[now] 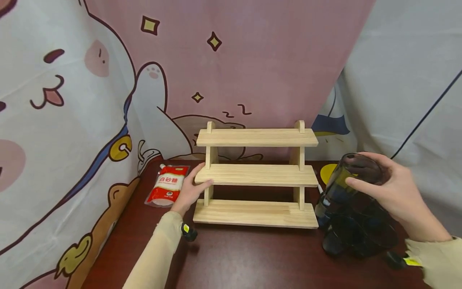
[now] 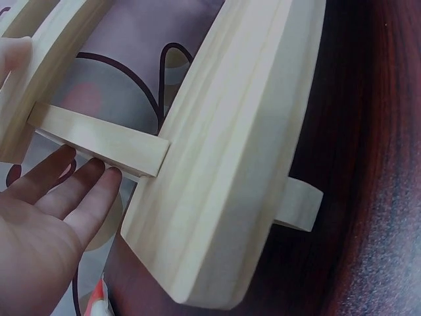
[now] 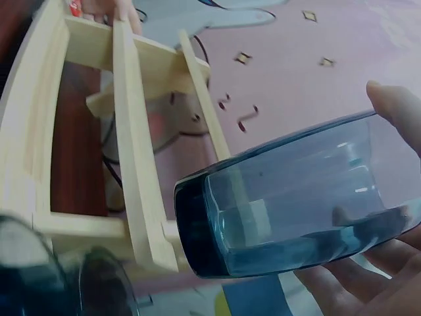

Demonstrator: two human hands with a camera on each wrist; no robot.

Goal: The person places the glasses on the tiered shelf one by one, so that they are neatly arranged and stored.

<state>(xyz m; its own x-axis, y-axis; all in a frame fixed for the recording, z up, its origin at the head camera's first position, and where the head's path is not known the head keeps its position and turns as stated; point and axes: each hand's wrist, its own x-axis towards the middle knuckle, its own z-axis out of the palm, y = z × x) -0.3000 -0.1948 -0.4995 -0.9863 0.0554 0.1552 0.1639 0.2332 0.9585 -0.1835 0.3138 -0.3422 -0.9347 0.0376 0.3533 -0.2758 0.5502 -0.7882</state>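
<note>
My right hand (image 1: 397,190) grips a dark blue, see-through drinking glass (image 1: 348,180), thumb on one side and fingers on the other. In the right wrist view, the thick base of the glass points away from the hand. Below it, several more dark glasses (image 1: 355,233) stand close together on the table. A three-tier wooden shelf rack (image 1: 256,174) stands in the middle. My left hand (image 1: 187,190) holds its left end at the middle tier. In the left wrist view, the fingers (image 2: 85,191) lie against the rack's upright, with the thumb on the shelf.
A red and white pouch (image 1: 169,186) lies left of the rack on the dark red table (image 1: 231,257). Behind hangs a pink and white cartoon cloth (image 1: 252,72). A yellow round shape (image 1: 327,172) shows behind the glasses. A dark cord (image 1: 426,114) crosses the right-hand cloth.
</note>
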